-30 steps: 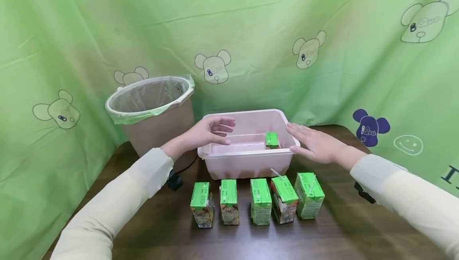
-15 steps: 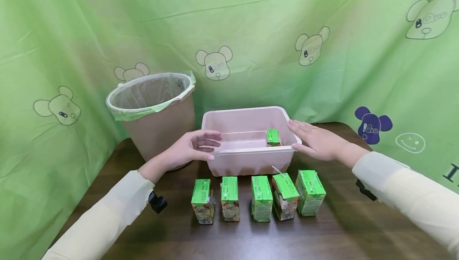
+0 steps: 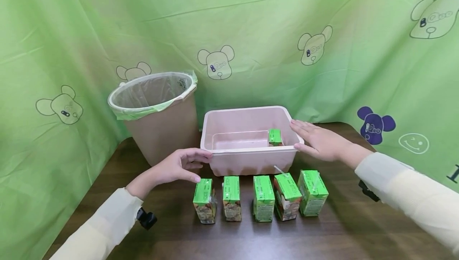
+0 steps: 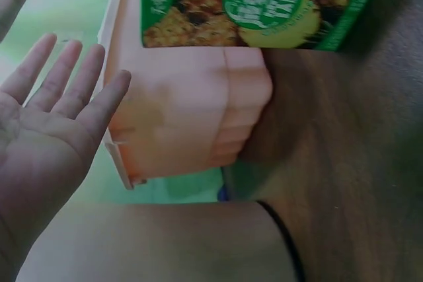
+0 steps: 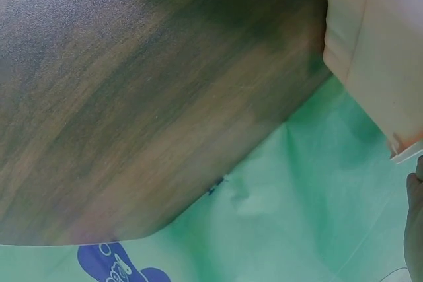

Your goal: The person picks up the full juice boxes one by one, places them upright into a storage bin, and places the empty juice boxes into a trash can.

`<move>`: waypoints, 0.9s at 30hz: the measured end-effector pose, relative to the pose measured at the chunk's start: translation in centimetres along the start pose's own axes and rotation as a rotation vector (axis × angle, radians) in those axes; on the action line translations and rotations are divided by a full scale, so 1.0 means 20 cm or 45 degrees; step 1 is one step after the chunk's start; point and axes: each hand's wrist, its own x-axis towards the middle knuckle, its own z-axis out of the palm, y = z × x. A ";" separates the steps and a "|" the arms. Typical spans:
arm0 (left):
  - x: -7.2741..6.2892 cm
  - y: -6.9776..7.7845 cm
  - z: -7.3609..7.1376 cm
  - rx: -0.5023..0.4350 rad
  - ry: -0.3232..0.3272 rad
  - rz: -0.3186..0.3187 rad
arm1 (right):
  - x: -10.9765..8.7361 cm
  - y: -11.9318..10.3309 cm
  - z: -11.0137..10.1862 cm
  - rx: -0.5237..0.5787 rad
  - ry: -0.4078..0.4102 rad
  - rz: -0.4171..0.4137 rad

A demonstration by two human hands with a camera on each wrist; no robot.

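My left hand [image 3: 179, 166] hovers just behind the leftmost drink carton [image 3: 204, 202], thumb near its green top and fingers loosely spread. The left wrist view shows the palm turned up toward the camera, with a fruit-printed drink carton [image 4: 258, 8] apart from it. My right hand [image 3: 320, 142] rests its straight fingers against the right rim of the pink plastic tub [image 3: 254, 162]. Several green-topped cartons stand in a row before the tub, among them one with a straw [image 3: 288, 196] poking up. Inside the tub, at its right end, sits another carton [image 3: 275, 137].
A tall trash can [image 3: 168, 132] with a plastic liner stands left of the tub. Behind the dark wooden table [image 3: 229, 244] hangs a green printed curtain [image 3: 258, 20]. The table's back edge shows in the right wrist view, beside the tub [image 5: 380, 51].
My left hand has come from above the tub's left end down and toward me, to the leftmost carton. My right hand stays at the tub's right rim.
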 end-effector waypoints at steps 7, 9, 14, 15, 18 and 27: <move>-0.05 -0.08 0.01 0.036 -0.096 0.020 | -0.01 0.00 0.00 0.013 0.017 0.011; -0.06 -0.11 0.02 0.032 -0.119 0.019 | -0.01 -0.01 0.00 0.014 0.019 0.006; -0.09 -0.17 0.04 0.010 -0.166 0.012 | 0.00 -0.01 0.00 0.014 0.019 0.015; -0.10 -0.18 0.05 0.007 -0.174 0.010 | 0.00 -0.01 0.00 0.017 0.019 0.024; -0.11 -0.20 0.06 -0.012 -0.199 0.011 | -0.01 -0.01 0.00 0.018 0.036 0.031; -0.12 -0.28 0.10 -0.195 -0.293 -0.041 | 0.00 -0.01 0.00 0.032 0.021 0.016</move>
